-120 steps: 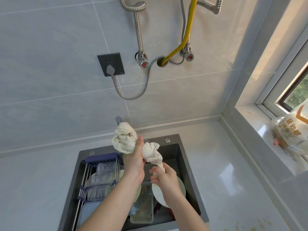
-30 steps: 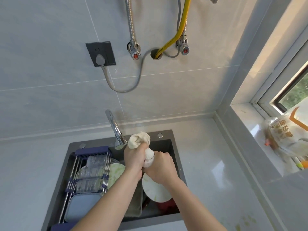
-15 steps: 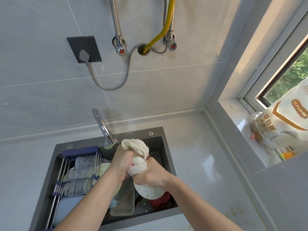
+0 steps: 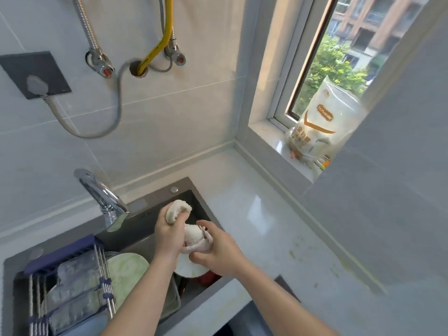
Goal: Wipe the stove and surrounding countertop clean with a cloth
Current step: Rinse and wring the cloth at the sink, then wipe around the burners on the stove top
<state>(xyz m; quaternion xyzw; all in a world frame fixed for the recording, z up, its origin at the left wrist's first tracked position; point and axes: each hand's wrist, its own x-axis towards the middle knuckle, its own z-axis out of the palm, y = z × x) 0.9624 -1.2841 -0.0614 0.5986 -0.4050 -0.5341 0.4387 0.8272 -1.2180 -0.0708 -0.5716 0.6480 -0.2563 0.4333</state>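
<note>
Cloth (image 4: 194, 236) now lower over dish-filled sink (image 4: 145, 209), both hands' grip tight around it.

One view only: your head camera, wide-angle, pitched forward and down from standing height. It faces the tiled back wall, sink (image 4: 143, 214) low and left of centre, close below you. Countertop's (image 4: 278, 229) right corner and window (image 4: 339, 57) fill the right side. Forearms enter from the bottom edge.
</note>
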